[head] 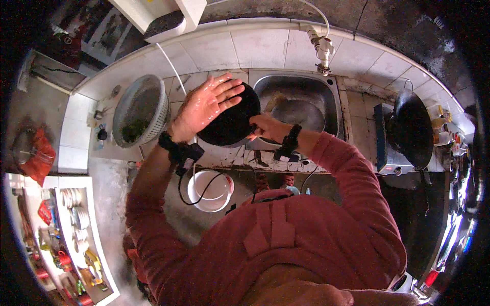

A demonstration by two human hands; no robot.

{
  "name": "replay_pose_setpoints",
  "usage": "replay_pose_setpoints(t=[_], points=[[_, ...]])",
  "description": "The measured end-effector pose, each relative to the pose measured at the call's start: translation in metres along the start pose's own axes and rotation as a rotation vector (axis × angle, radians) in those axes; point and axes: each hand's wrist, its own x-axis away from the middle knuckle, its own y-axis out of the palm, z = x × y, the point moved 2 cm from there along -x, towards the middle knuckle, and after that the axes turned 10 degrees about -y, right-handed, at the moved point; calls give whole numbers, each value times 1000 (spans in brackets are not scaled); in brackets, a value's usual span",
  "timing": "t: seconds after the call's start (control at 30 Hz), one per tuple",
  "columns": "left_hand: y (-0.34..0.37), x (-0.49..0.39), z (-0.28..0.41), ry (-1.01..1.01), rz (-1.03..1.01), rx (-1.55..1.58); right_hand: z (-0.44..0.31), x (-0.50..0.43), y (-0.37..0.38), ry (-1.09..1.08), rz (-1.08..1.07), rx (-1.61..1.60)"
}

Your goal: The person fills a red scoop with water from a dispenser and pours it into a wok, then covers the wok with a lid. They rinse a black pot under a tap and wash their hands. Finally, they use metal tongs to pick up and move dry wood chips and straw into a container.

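Note:
My left hand (210, 103) is raised over a round black pan (233, 122), wet, its palm turned up and fingers spread, with nothing in it. At the pan's right edge is my right hand (270, 129), its fingers curled round the rim. The pan lies on the tiled counter just left of a steel sink (333, 99). Inside the sink is a round metal vessel (300, 114) with a brownish thing beside it, which I cannot make out. Both wrists wear black bands with small devices.
A grey plastic basket (157, 114) holding greens stands left of the pan. To the right, a black wok (413, 130) tilts over a stove (394, 160). A tap (324, 53) juts from the back wall. On the floor below stands a white bucket (210, 206). Cables hang from my wrists.

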Motion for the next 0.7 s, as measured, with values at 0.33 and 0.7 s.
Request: replay_pose_setpoints(t=[0.33, 0.7], points=[[40, -66, -34, -117, -88, 280, -29, 16, 5, -86, 159, -389], [76, -183, -117, -263, -124, 269, -180, 111, -197, -349, 1091, 307]])
